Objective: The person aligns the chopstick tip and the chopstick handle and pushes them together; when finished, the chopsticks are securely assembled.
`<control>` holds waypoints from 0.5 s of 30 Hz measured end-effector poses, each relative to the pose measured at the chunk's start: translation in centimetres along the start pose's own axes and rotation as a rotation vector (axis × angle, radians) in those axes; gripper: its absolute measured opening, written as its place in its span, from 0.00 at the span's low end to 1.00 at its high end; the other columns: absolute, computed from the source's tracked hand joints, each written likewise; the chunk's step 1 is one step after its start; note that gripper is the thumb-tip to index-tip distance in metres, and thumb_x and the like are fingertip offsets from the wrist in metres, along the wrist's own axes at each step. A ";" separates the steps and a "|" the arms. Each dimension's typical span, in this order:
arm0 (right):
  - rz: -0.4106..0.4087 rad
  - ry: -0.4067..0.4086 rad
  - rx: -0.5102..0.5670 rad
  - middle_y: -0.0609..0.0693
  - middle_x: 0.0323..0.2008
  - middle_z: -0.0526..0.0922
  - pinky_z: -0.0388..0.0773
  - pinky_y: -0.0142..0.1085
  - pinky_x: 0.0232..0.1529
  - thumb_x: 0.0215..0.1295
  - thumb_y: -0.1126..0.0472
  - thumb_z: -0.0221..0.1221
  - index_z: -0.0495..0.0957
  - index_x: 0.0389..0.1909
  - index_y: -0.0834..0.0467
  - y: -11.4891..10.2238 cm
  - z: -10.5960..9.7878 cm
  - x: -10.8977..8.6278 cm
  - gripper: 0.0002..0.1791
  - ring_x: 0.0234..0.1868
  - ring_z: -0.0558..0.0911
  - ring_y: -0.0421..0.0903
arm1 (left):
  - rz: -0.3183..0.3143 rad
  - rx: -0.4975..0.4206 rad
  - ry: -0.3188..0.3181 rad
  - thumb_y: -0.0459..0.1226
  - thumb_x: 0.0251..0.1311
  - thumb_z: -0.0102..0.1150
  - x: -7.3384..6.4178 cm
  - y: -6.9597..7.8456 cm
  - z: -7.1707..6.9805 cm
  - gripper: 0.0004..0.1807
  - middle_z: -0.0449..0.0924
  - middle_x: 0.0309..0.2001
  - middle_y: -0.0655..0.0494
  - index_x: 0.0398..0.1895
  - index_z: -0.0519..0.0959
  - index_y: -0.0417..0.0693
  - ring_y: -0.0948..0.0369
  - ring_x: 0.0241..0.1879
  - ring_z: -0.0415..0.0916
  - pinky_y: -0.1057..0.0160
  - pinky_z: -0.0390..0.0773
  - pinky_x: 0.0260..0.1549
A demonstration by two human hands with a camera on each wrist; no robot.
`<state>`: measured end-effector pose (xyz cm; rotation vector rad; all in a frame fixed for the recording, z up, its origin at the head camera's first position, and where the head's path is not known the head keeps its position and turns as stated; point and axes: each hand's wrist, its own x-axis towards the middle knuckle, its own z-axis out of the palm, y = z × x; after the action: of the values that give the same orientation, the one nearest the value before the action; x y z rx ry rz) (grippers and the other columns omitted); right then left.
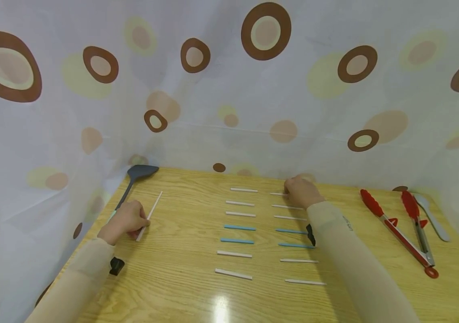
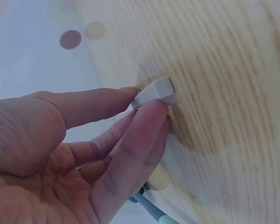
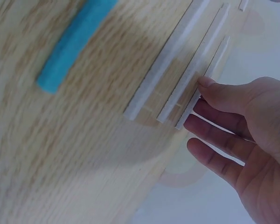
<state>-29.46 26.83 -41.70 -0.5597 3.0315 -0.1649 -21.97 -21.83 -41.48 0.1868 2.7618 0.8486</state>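
On the table's left side, my left hand [image 1: 126,218] pinches a slim white stick [image 1: 156,205] between thumb and fingers. The stick lies at a slant in the head view; the left wrist view shows its square end [image 2: 161,88] poking out past the fingertips. Far back on the right, my right hand [image 1: 303,193] holds the rearmost white stick [image 1: 277,194] of the right column, thumb on one side and fingers on the other. That stick [image 3: 220,53] lies alongside two other white sticks in the right wrist view. A blue stick [image 3: 77,44] is nearer that camera.
A left column of white sticks [image 1: 235,254] and two blue sticks [image 1: 237,241] runs down mid-table, beside a similar right column [image 1: 299,260]. A dark spatula [image 1: 142,171] lies at the left edge. Red-tipped tongs [image 1: 404,242] and a grey utensil [image 1: 433,217] lie right. Patterned sheeting [image 1: 229,89] surrounds the table.
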 end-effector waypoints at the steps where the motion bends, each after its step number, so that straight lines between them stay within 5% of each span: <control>1: 0.000 0.003 -0.002 0.57 0.34 0.85 0.82 0.44 0.36 0.65 0.65 0.65 0.83 0.36 0.65 0.0 0.0 0.0 0.06 0.34 0.84 0.52 | -0.002 0.001 -0.001 0.26 0.58 0.63 0.0 0.0 0.0 0.07 0.75 0.14 0.49 0.23 0.77 0.34 0.60 0.11 0.76 0.63 0.79 0.14; 8: -0.026 0.018 -0.018 0.58 0.33 0.85 0.82 0.45 0.35 0.64 0.68 0.65 0.83 0.36 0.65 -0.1 0.2 -0.3 0.03 0.33 0.84 0.53 | 0.001 0.083 0.012 0.31 0.61 0.65 -0.7 0.7 0.0 0.12 0.74 0.14 0.50 0.23 0.75 0.36 0.60 0.11 0.74 0.65 0.77 0.13; 15: -0.032 0.041 -0.042 0.58 0.34 0.85 0.82 0.45 0.35 0.62 0.69 0.67 0.83 0.36 0.64 0.1 0.3 -0.1 0.04 0.34 0.84 0.54 | 0.134 0.292 0.120 0.38 0.67 0.62 -0.7 5.7 0.0 0.13 0.76 0.30 0.47 0.37 0.76 0.34 0.57 0.24 0.73 0.54 0.78 0.29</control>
<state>-29.39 26.93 -42.02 -0.6161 3.0734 -0.1149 -20.98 -17.30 -38.08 0.3894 3.0044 0.4951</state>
